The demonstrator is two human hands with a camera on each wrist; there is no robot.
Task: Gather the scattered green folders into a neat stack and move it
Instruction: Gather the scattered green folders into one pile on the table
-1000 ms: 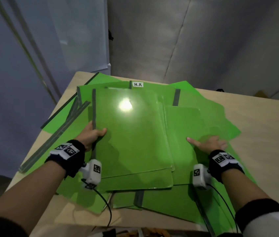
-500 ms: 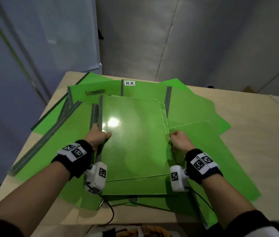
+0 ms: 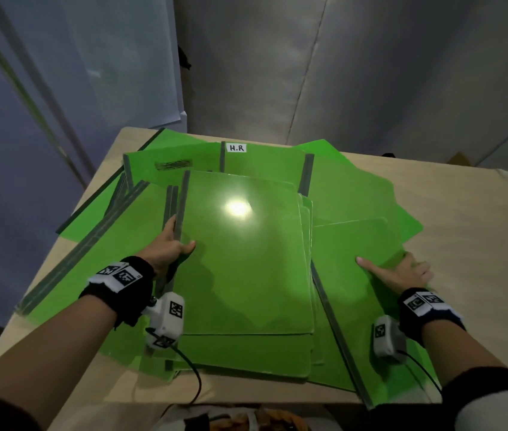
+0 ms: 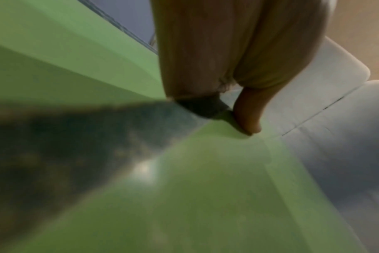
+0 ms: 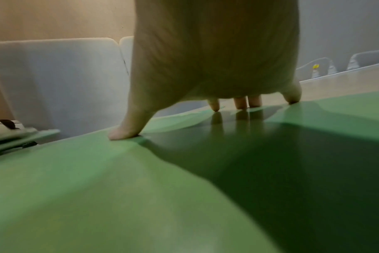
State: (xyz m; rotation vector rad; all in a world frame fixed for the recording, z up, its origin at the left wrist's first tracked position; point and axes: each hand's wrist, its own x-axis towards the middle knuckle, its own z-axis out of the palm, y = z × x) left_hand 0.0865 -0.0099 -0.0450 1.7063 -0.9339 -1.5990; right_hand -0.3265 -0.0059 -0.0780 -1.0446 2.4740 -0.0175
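Head view. Green folders [image 3: 352, 194] lie fanned and overlapping across a pale wooden worktop [image 3: 470, 219]. The top folder [image 3: 243, 253] sits roughly square to the person, a light glare near its far half, its dark grey spine along the left edge. The left hand [image 3: 168, 247] grips this spine about halfway along it, thumb on the upper face and fingers curled under the edge. The right hand [image 3: 398, 272] rests flat, fingers straight and spread, on a separate folder [image 3: 358, 241] lying to the right of the top one. One folder at the far side carries a small white label [image 3: 237, 147] reading "H.R". Both wrists wear black bands with printed markers and a white camera unit [image 3: 168, 318].

Left wrist view. The left hand [image 4: 227, 59] pinches the dark spine [image 4: 197, 106], the thumb tip pressing on the green cover [image 4: 184, 196]. The picture is blurred.

Right wrist view. The right hand [image 5: 214, 56] is splayed with thumb and fingertips [image 5: 240, 103] touching the glossy green sheet [image 5: 141, 188], holding nothing. Edges of other folders [image 5: 13, 137] show at the left.
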